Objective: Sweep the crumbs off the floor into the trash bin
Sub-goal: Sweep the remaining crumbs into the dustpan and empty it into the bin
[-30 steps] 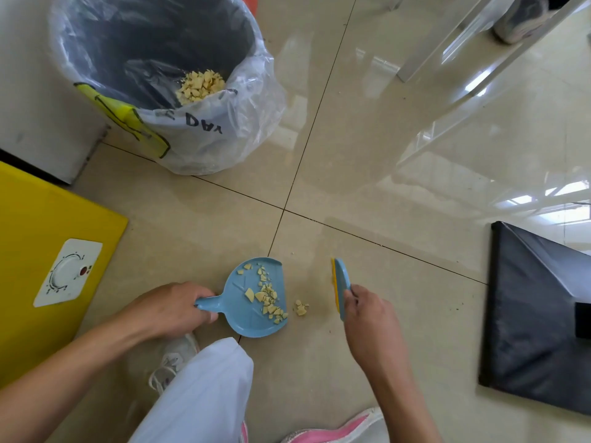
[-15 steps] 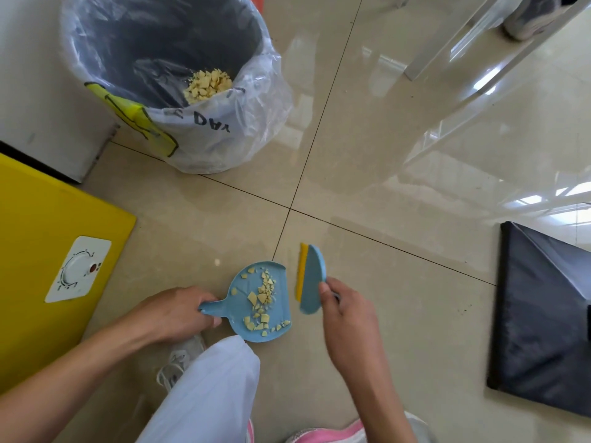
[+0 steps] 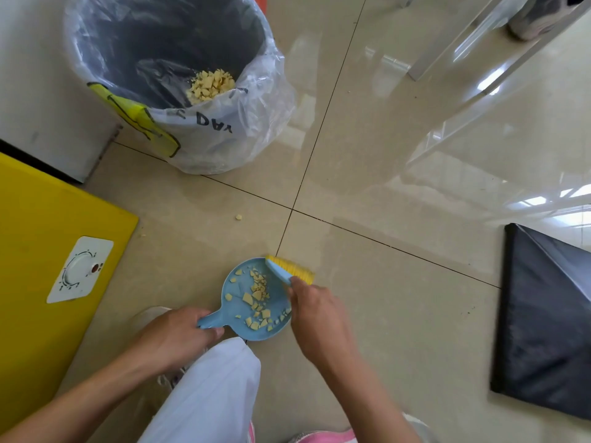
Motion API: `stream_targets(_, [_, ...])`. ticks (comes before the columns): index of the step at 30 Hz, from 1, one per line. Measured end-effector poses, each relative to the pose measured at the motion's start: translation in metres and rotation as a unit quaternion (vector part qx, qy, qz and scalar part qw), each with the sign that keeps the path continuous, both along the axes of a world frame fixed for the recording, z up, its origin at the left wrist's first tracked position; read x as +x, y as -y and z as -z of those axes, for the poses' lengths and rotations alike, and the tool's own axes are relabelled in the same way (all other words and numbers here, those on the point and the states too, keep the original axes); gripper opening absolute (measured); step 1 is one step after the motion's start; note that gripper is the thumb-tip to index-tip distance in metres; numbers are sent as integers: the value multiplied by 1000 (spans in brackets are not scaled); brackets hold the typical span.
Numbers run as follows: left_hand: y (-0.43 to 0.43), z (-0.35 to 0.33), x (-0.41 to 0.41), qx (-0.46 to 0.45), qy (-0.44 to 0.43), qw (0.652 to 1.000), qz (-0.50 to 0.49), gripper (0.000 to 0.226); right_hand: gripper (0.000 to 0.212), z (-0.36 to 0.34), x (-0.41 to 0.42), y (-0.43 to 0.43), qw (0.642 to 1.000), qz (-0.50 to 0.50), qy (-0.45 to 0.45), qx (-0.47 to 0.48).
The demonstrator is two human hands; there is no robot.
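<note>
A small blue dustpan (image 3: 238, 287) lies on the beige floor tile with several pale yellow crumbs (image 3: 258, 295) in it. My left hand (image 3: 174, 338) grips its short handle. My right hand (image 3: 315, 314) holds a little blue brush with yellow bristles (image 3: 289, 270), laid across the pan's far right rim. One stray crumb (image 3: 238, 217) lies on the floor beyond the pan, another tiny one (image 3: 143, 235) by the yellow panel. The black trash bin (image 3: 166, 49), lined with a clear bag, stands at the upper left with a heap of crumbs (image 3: 211, 84) inside.
A yellow panel with a white dial plate (image 3: 48, 266) fills the left edge. A black bag (image 3: 547, 318) lies on the floor at the right. White frame legs (image 3: 460, 49) stand at the upper right. My white-trousered knee (image 3: 211, 398) is just below the dustpan.
My right hand swept the last floor crumbs by the pan's edge into it, then turned the brush across the pan's far rim. The view shifted slightly toward the bin.
</note>
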State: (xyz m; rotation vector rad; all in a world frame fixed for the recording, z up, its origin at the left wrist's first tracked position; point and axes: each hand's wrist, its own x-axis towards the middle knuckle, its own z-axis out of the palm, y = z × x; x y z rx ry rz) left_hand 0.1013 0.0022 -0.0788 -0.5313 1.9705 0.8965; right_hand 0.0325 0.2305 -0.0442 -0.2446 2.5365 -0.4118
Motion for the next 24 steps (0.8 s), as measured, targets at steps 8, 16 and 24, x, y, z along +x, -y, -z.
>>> stream_targets(8, [1, 4, 5, 36, -25, 997, -69, 28, 27, -43, 18, 17, 991, 38, 14, -126])
stream_targets(16, [7, 5, 31, 14, -62, 977, -201, 34, 27, -15, -83, 62, 991, 4, -118, -54])
stream_targets(24, [7, 11, 22, 50, -43, 957, -282, 30, 22, 10, -81, 81, 990, -130, -34, 39])
